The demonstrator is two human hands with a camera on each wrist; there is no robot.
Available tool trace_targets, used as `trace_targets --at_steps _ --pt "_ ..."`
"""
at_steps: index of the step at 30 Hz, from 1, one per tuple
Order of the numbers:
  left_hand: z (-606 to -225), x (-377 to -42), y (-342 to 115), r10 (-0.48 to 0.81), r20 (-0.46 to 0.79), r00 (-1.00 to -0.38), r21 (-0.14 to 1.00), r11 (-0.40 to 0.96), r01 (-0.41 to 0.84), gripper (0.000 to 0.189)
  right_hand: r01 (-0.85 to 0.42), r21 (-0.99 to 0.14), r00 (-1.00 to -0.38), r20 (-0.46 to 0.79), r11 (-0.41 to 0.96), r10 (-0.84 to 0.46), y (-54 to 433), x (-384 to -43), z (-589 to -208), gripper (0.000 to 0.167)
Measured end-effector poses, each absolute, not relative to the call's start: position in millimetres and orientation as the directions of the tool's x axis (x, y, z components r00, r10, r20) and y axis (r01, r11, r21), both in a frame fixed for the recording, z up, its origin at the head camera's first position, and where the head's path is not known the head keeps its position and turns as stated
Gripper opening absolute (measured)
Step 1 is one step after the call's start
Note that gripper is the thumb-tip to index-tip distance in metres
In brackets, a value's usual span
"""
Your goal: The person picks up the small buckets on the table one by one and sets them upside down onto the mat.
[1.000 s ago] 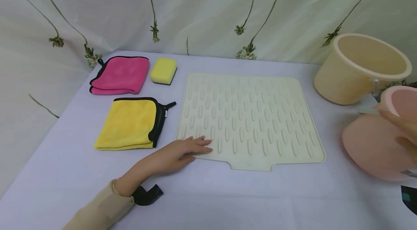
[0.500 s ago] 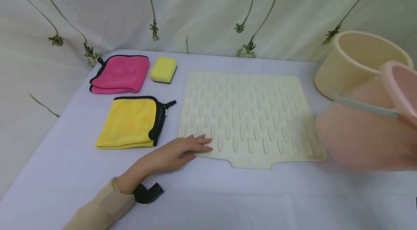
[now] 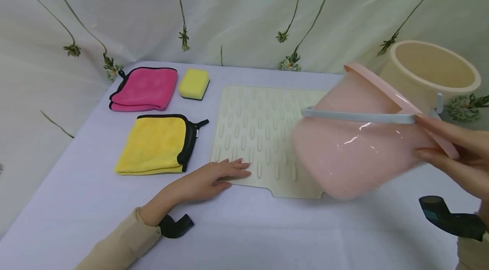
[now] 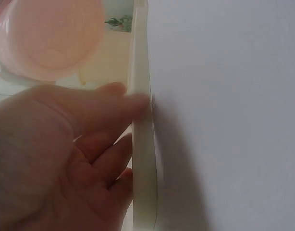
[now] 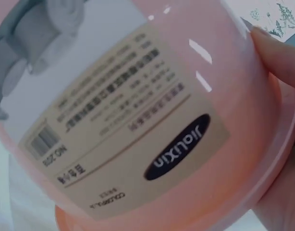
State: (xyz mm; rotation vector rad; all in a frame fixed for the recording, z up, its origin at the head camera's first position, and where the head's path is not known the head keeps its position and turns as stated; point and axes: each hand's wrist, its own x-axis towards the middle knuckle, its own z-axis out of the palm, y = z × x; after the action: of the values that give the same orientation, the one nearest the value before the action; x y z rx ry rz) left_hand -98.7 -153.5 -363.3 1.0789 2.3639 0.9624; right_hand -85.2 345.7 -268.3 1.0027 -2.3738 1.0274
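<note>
My right hand (image 3: 458, 147) grips the rim of a pink bucket (image 3: 355, 164) in the head view. The bucket is held tipped on its side, base toward the left, overlapping the right part of a cream ribbed mat (image 3: 244, 134). Its grey-blue handle (image 3: 359, 116) crosses the side. A printed paper label (image 5: 138, 120) on the bucket fills much of the right wrist view. My left hand (image 3: 210, 180) rests with fingers stretched out on the mat's front left corner. In the left wrist view, its thumb (image 4: 109, 108) lies at the mat's edge.
A beige bucket (image 3: 405, 77) stands at the back right, partly hidden by the pink one. On the left lie a folded pink cloth (image 3: 147, 87), a folded yellow cloth (image 3: 150, 144) and a yellow sponge (image 3: 194, 83). A flower-print curtain (image 3: 237, 19) hangs behind the table.
The pink bucket has come from the right edge leftward over the mat, tipping further over, with my right hand on its rim. My left hand has stayed on the mat.
</note>
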Motion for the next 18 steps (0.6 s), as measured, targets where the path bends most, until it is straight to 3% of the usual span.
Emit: trace_targets --at_steps 4,9,18 --pt "-356.8 -97.8 -150.4 0.753 0.042 -0.657 0.689 0.454 0.565 0.065 -0.766 -0.572 -0.633 0.597 0.292 -0.492 288.1 -79.6 -239.6 0.061" --pt "-339.1 -99.3 -135.5 0.698 0.224 -0.681 0.7 0.371 0.61 0.102 -0.757 -0.654 -0.567 0.656 0.001 -0.498 272.1 -82.5 -238.1 0.054" --pt "-342.1 -111.5 -98.6 0.727 0.313 -0.611 0.837 0.092 0.539 0.139 -0.598 -0.687 -0.512 0.724 -0.414 -0.463 258.4 -85.5 -246.0 0.052"
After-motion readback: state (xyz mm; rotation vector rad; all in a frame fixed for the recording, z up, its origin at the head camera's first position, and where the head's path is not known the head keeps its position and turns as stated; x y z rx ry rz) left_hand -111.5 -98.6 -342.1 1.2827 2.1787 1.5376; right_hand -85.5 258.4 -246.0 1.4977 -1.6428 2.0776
